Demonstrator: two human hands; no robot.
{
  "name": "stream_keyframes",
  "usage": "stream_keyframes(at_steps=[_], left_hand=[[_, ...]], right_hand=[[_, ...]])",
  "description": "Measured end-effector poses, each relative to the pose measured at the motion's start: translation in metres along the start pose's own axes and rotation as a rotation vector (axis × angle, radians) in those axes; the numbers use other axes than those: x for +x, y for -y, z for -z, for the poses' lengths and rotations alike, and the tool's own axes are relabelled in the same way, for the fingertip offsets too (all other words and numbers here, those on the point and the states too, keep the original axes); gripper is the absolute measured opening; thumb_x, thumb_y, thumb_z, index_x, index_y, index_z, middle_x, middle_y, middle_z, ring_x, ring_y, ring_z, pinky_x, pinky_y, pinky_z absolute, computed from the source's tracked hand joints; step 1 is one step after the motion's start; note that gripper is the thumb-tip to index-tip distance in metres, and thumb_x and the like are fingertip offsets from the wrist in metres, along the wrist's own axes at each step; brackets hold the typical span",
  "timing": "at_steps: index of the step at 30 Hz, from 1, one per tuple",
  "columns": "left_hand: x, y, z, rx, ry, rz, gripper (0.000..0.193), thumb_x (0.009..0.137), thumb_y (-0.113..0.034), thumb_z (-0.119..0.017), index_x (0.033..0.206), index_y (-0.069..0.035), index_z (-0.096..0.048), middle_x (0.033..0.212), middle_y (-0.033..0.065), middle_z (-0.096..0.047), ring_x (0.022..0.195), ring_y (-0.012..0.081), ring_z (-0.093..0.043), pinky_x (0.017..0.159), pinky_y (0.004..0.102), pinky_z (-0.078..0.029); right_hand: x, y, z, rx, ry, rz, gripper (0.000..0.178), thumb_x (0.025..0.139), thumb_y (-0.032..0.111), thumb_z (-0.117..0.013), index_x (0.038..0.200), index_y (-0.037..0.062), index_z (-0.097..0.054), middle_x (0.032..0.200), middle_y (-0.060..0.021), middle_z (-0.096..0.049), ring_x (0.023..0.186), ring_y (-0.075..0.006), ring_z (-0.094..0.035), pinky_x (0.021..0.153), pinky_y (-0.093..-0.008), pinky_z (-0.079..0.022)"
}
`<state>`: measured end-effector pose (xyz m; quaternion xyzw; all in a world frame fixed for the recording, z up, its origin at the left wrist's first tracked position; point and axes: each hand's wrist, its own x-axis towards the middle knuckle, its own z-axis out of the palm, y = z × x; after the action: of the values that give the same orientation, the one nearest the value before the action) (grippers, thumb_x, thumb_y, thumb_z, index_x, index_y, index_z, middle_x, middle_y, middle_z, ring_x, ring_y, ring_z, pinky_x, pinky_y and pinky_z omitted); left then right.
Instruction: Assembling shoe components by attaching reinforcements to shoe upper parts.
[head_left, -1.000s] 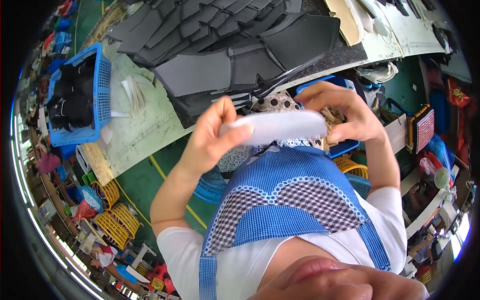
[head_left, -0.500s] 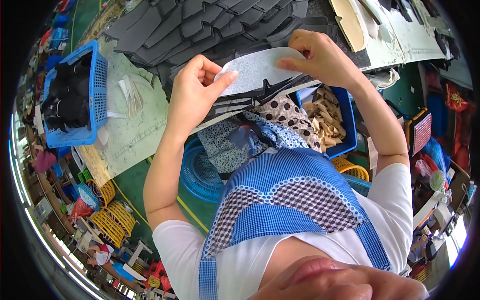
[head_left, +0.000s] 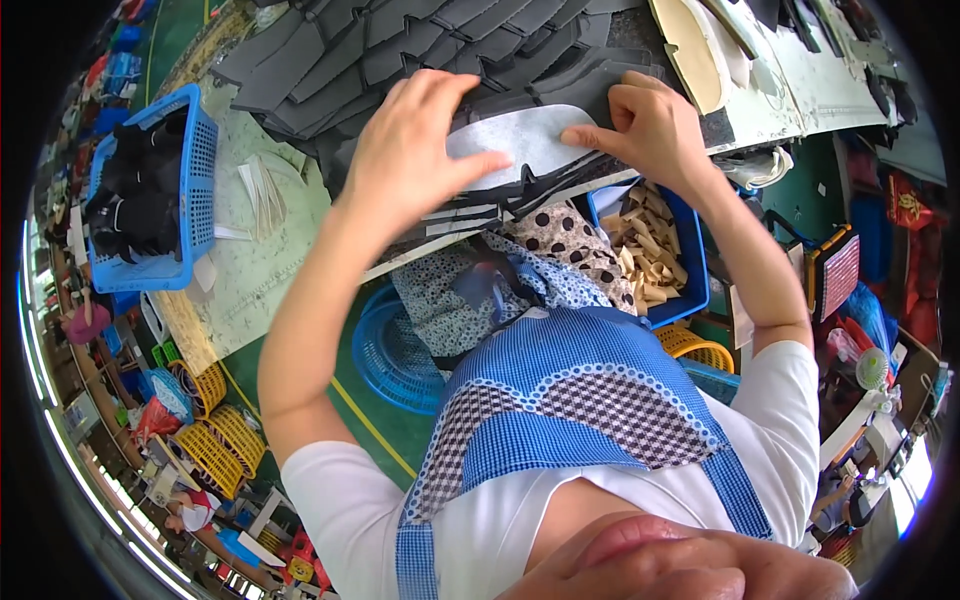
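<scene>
One blue perforated basket (head_left: 203,185) stands at far left, filled with black items (head_left: 135,195), at the end of the pale worktop (head_left: 265,290). Just right of it, thin white strips (head_left: 262,200) lie fanned out. Lower and farther right is a round blue basket (head_left: 380,360), below the worktop's edge. Your left hand (head_left: 405,145) comes next, open, thumb and fingers well apart, the thumb over the lower left part of a white oblong piece (head_left: 530,130). That piece lies between your hands, on a pile of overlapping dark grey sheets (head_left: 400,50). Your right hand (head_left: 655,130) has curled fingers and its thumb over the piece's right end; whether it grips the edge, I cannot tell. Below that hand, a blue bin (head_left: 694,250) holds tan scraps (head_left: 650,235). Farthest right, curved cream panels (head_left: 690,60) lie on the worktop.
</scene>
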<state>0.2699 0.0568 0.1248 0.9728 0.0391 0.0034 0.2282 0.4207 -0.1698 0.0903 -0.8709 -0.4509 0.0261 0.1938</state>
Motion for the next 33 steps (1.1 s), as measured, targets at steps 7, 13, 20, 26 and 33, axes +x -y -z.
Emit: stream_keyframes(at_steps=[7, 13, 20, 26, 33], left_hand=[[0.003, 0.011, -0.015, -0.138, 0.366, 0.167, 0.094, 0.065, -0.072, -0.073, 0.120, 0.004, -0.059, 0.118, 0.0224, -0.062, 0.113, 0.0338, -0.060, 0.096, 0.0408, -0.048], [-0.026, -0.009, -0.042, -0.040, -0.021, 0.055, 0.075, 0.068, -0.055, -0.079, 0.112, 0.003, -0.060, 0.110, 0.0171, -0.060, 0.107, 0.0347, -0.058, 0.093, 0.0418, -0.047], [-0.074, -0.043, -0.072, -0.269, -0.158, -0.038, 0.067, 0.066, -0.039, -0.083, 0.113, 0.001, -0.057, 0.121, 0.0185, -0.053, 0.117, 0.0348, -0.052, 0.099, 0.0424, -0.044], [-0.123, -0.058, -0.050, -0.796, -0.147, 0.147, 0.085, 0.068, -0.039, -0.083, 0.137, -0.005, -0.047, 0.117, 0.0185, -0.065, 0.107, 0.0355, -0.065, 0.090, 0.0386, -0.051], [-0.288, -0.012, -0.065, -0.987, -1.011, 0.750, 0.049, 0.076, -0.028, -0.084, 0.109, -0.001, -0.062, 0.102, 0.0088, -0.069, 0.089, 0.0154, -0.066, 0.078, 0.0304, -0.054]], right_hand=[[-0.103, 0.019, -0.039, 1.114, 0.395, -0.540, 0.045, 0.089, 0.044, -0.069, 0.100, 0.0008, -0.065, 0.095, -0.0086, -0.066, 0.084, -0.0185, -0.063, 0.075, -0.0319, -0.051], [-0.107, 0.073, -0.105, 2.158, 0.332, -0.546, 0.058, 0.094, 0.044, -0.061, 0.135, 0.0047, -0.049, 0.136, -0.0099, -0.054, 0.130, -0.0239, -0.046, 0.114, -0.0438, -0.030], [-0.147, 0.069, -0.088, 1.943, 0.361, -0.721, 0.069, 0.088, 0.036, -0.070, 0.139, -0.0005, -0.043, 0.134, -0.0132, -0.055, 0.125, -0.0254, -0.051, 0.109, -0.0416, -0.037], [-0.136, 0.064, -0.059, 1.530, 0.416, -0.387, 0.092, 0.071, 0.040, -0.087, 0.140, -0.0014, -0.041, 0.133, -0.0134, -0.053, 0.124, -0.0246, -0.051, 0.104, -0.0376, -0.042], [-0.045, 0.159, -0.067, 0.962, 0.638, 0.329, 0.059, 0.084, 0.027, -0.079, 0.129, -0.0006, -0.052, 0.111, -0.0103, -0.061, 0.094, -0.0168, -0.059, 0.082, -0.0306, -0.051]])
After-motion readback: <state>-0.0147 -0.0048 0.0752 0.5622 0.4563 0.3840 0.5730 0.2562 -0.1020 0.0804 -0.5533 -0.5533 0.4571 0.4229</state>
